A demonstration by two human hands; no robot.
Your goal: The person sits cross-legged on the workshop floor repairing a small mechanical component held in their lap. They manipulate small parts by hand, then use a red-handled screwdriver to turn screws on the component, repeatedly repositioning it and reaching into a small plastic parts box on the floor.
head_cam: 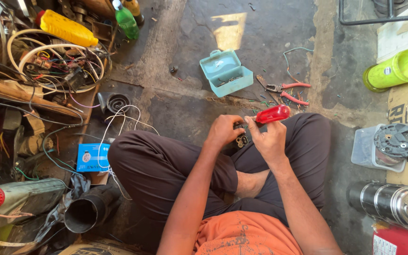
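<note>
Orange shirt (242,236), R hand (270,139) grasping red-handled screwdriver (272,114), L hand (223,131) clenched on small dark part (241,140)

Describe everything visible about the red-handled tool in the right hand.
The red-handled tool has a glossy, translucent-looking plastic handle, thick and rounded, lying roughly level and pointing right. The right hand grips its near end; any shaft is hidden. Its tip meets a small dark metal part held by the left hand above the lap.
</note>
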